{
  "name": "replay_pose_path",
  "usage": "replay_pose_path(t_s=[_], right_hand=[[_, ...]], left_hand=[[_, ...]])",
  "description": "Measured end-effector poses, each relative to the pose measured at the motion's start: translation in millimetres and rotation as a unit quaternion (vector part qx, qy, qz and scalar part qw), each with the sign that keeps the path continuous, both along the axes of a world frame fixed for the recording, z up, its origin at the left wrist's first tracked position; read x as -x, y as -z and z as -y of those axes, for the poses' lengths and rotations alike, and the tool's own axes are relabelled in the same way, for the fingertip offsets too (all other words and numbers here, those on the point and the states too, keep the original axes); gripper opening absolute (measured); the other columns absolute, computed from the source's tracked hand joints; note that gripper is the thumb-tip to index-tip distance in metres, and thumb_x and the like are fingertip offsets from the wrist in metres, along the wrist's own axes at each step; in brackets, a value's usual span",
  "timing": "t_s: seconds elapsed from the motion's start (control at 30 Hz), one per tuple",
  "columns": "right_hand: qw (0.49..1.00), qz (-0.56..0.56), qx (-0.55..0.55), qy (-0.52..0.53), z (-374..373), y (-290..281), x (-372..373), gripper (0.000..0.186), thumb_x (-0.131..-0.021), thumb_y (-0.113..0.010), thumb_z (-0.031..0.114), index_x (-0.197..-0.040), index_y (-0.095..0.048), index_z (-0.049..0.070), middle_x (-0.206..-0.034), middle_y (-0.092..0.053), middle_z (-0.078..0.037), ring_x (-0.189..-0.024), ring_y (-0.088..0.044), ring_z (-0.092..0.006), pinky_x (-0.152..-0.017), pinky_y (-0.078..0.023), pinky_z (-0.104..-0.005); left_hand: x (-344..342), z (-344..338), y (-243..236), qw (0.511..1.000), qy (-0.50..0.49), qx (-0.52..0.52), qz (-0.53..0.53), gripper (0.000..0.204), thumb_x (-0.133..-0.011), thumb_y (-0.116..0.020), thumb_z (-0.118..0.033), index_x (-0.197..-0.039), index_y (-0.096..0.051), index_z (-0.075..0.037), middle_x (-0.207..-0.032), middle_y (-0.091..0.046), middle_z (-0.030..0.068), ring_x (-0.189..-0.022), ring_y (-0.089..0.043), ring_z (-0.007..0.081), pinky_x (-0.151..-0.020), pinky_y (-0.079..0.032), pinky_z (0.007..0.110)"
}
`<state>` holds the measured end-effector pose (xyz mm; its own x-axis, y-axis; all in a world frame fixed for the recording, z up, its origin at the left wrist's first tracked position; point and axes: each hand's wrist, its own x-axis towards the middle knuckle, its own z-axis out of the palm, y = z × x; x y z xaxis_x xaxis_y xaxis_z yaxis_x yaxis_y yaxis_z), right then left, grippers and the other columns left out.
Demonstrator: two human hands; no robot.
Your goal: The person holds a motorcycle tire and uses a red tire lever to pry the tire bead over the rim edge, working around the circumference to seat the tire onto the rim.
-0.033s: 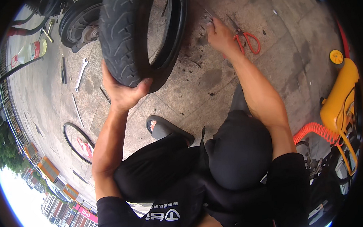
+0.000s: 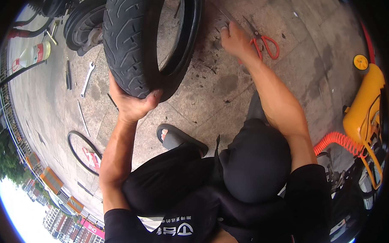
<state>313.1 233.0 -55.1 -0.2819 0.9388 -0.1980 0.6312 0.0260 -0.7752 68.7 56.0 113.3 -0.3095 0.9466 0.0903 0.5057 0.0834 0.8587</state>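
Observation:
A black tyre (image 2: pixel 125 46) with a grooved tread stands upright, tilted slightly, off any rim. My left hand (image 2: pixel 132 104) grips its near lower edge, thumb on the sidewall side and fingers round the tread. To the right of the tyre, my right hand (image 2: pixel 236 40) is closed round a thin metal tool (image 2: pixel 225 14) whose tip points away from me. Its handle is mostly hidden in the fist, and a bit of red shows below the hand. Right beside that hand, scissors (image 2: pixel 267 46) with red-orange handles lie on the ground, blades pointing away.
A wheel (image 2: pixel 82 31) lies behind the tyre at far left. A spanner (image 2: pixel 87 80), pliers (image 2: pixel 67 74), a thin rod (image 2: pixel 83 118) and a black loop (image 2: pixel 71 147) are on the left paving. A yellow air tank (image 2: pixel 365 102) with a coiled orange hose (image 2: pixel 338 140) stands right.
The tyre has shifted slightly left and turned a little, showing more of its tread. My left hand keeps its grip, and my right hand has barely moved.

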Motion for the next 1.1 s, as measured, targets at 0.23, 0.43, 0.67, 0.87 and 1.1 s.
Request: replay_pose_path(t_s=[0.23,0.43,0.67,0.87,1.1], right_hand=[[0.981,0.012,-0.041,-0.189,28.3,13.6,21.5,0.025,-0.095,-0.051,0.022,-0.089,-0.056,-0.001,-0.08,-0.065,-0.026,-0.079,-0.064,-0.0457,-0.069,-0.049,-0.0546],[0.973,0.044,-0.083,-0.209,29.5,26.0,47.3,0.026,-0.096,-0.052,0.021,-0.086,-0.058,-0.002,-0.079,-0.066,-0.027,-0.077,-0.065,-0.0459,-0.069,-0.053,-0.053],[0.969,-0.009,-0.002,-0.246,74.1,1.0,51.7,0.021,-0.096,-0.053,0.016,-0.086,-0.055,-0.002,-0.076,-0.063,-0.029,-0.076,-0.064,-0.0474,-0.067,-0.05,-0.0546],[0.979,-0.016,-0.023,-0.203,88.0,13.0,49.5,0.022,-0.095,-0.054,0.019,-0.084,-0.054,0.0,-0.073,-0.064,-0.026,-0.072,-0.064,-0.046,-0.064,-0.051,-0.0534],[0.975,0.023,0.007,-0.22,87.5,10.3,41.7,0.021,-0.096,-0.053,0.017,-0.086,-0.054,-0.001,-0.074,-0.062,-0.027,-0.074,-0.062,-0.047,-0.066,-0.048,-0.0546]], left_hand=[[19.0,48.0,47.3,0.996,0.02,0.024,0.082,0.097,-0.053,-0.086,-0.029,-0.132,-0.042,0.006,-0.12,-0.059,0.0171,-0.111,-0.06,0.027,-0.099,-0.046,0.038],[16.4,48.2,40.8,0.997,0.053,0.011,0.063,0.08,-0.061,-0.083,-0.026,-0.126,-0.05,0.008,-0.11,-0.065,0.0189,-0.102,-0.065,0.0292,-0.093,-0.051,0.039],[15.6,51.7,42.3,0.998,0.058,0.018,0.029,0.078,-0.061,-0.084,-0.029,-0.123,-0.054,0.008,-0.111,-0.065,0.0188,-0.103,-0.065,0.0293,-0.093,-0.051,0.038],[10.0,44.9,42.3,0.998,0.016,-0.022,0.053,0.076,-0.064,-0.084,-0.038,-0.118,-0.056,0.007,-0.107,-0.065,0.017,-0.099,-0.065,0.0273,-0.09,-0.051,0.037],[5.3,38.7,39.1,0.993,-0.036,-0.022,0.112,0.074,-0.069,-0.081,-0.046,-0.116,-0.056,0.006,-0.103,-0.066,0.0159,-0.096,-0.065,0.0252,-0.088,-0.051,0.036]])
